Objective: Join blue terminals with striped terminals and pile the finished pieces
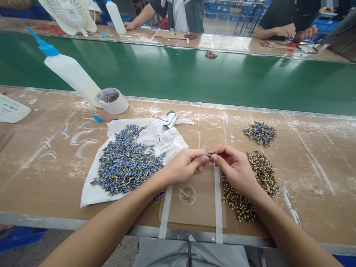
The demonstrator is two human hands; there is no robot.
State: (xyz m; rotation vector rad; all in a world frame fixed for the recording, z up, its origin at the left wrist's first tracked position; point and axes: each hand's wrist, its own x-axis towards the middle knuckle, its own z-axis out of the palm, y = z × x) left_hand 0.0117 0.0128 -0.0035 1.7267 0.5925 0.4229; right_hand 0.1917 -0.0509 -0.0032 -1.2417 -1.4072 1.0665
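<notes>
My left hand (190,163) and my right hand (233,165) meet over a taped cardboard sheet (191,215). Left thumb and forefinger pinch a small blue part (207,154); the right fingertips close on its other end, where any second piece is too small to make out. A large pile of blue, yellow and black parts (125,159) lies on white paper (91,194) to the left. Partly behind my right hand is a pile of dark, cream-coloured curved parts (263,172). Below my hands sits a small clear dish (187,195) with a thin stick (183,193) in it.
A smaller blue-and-dark pile (260,133) lies farther back at right. A white squeeze bottle (72,74) with a blue nozzle leans by a tape roll (112,101). Beyond runs a green belt (167,74) carrying a red heap (211,54). Across it, people work beside a fan (66,15).
</notes>
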